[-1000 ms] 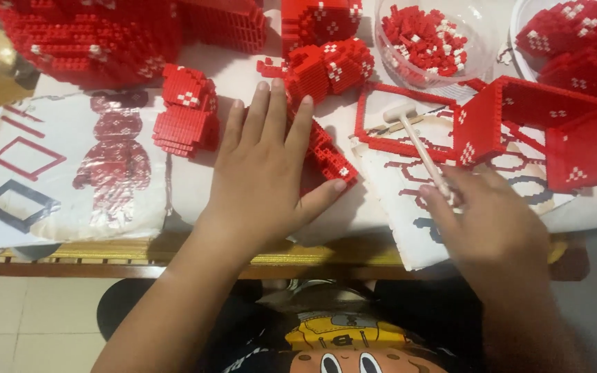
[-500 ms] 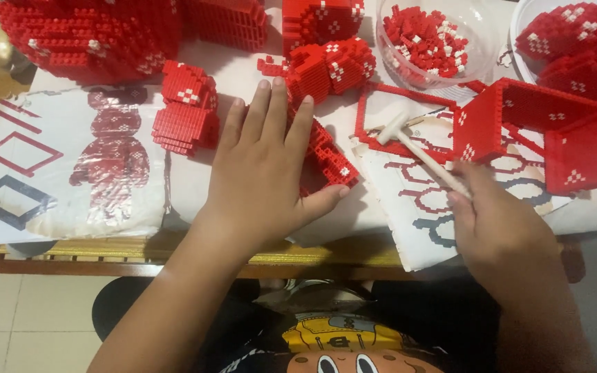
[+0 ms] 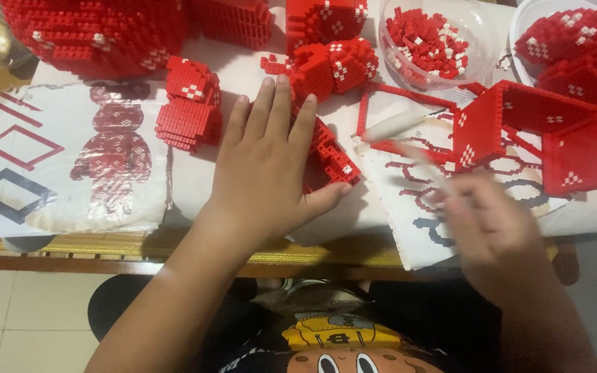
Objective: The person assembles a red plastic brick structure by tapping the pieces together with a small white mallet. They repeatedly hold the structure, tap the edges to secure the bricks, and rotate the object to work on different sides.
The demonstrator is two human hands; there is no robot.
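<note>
Left hand (image 3: 267, 166) spread flat, pressing down on a red brick panel (image 3: 329, 162) near the desk's front edge (image 3: 70, 252), middle stretch. Right hand (image 3: 488, 228) too blurred to call, probably wrapped round a small white hammer (image 3: 399, 128) over the paper sheet (image 3: 409, 221). Could easily clip the left thumb or knock bricks loose if that swing lands crooked. Open red box (image 3: 540, 138) crowding the right side, bowl of loose bricks (image 3: 426, 41) by the back edge, blocky chunk (image 3: 188, 103) just left of the fingers.
</note>
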